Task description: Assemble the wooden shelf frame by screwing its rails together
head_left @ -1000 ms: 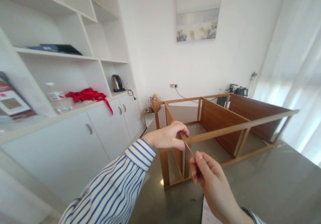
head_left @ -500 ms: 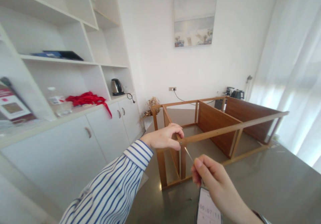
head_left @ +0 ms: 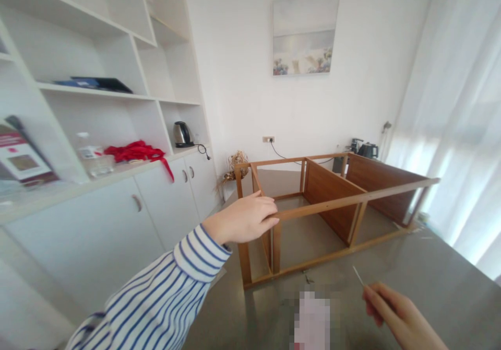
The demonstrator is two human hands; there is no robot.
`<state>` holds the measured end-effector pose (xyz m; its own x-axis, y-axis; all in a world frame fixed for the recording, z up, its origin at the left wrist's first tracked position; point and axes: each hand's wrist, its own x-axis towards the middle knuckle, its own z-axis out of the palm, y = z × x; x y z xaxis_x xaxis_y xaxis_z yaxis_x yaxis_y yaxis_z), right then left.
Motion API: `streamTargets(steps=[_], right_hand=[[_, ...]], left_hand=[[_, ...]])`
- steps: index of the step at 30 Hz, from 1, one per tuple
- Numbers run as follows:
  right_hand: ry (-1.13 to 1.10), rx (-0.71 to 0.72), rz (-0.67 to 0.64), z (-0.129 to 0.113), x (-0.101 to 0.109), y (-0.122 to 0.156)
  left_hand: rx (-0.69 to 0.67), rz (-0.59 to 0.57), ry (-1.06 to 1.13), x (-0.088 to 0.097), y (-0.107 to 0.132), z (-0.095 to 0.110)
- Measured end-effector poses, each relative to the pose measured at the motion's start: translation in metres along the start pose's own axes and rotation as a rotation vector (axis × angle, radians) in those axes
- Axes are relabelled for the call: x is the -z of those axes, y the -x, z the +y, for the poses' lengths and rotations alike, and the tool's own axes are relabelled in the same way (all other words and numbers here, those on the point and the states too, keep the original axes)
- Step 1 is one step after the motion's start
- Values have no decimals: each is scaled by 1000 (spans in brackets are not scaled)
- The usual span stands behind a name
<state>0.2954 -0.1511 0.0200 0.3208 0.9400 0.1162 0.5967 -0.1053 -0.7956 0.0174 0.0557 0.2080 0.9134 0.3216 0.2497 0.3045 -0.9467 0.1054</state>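
A wooden rack frame point(head_left: 324, 206) with brown panels lies on the grey table. My left hand point(head_left: 246, 217), in a striped cuff, is closed over the near left corner of its upper rail; the thumb is hidden. To the right of the frame and apart from it, my right hand point(head_left: 395, 308) pinches a thin metal rod point(head_left: 357, 276) that points up and left. Its other end is hidden in the fingers, so its exact kind does not show. A small dark piece point(head_left: 308, 278) lies on the tabletop near the lower rail.
A pixelated phone point(head_left: 312, 321) lies on the grey table point(head_left: 438, 282) at the front. White shelves and cabinets point(head_left: 94, 224) line the left side, holding a kettle point(head_left: 182, 134), a red ribbon point(head_left: 136, 151) and a bottle point(head_left: 88, 154). Dried plants point(head_left: 237, 164) stand behind the frame.
My right hand has drawn the rod away from the frame's corner, to the right and down. My left hand has shifted slightly left and lies over the corner, where a screw head showed before.
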Motion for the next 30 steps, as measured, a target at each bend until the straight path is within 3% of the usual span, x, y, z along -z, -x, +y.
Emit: streamTargets(steps=[4,7,9,11,15,17,21,24,30], right_hand=[[177,-18,-19,37,10,8],[351,-60,-17,61,11,9],[443,-73,-11,71,10,9],[502,-77,-12,75,10,8],[577,-74,-11,74,10,5],[600,-64,-10,73,9,4],[564,-52,-3,74,6,6],[469,-18,26,75,10,2],[392,37,129,73,38,-49]], left_hand=[[105,324,-276,-25,23,25],[210,599,-287,-65,47,49],[304,635,-148,-101,59,62],[449,551,5,-137,63,68],[752,576,185,-189,47,57],[816,601,268,-200,33,47],[817,651,376,-205,11,37],[860,615,436,-208,7,36],[905,582,414,-209,10,35]])
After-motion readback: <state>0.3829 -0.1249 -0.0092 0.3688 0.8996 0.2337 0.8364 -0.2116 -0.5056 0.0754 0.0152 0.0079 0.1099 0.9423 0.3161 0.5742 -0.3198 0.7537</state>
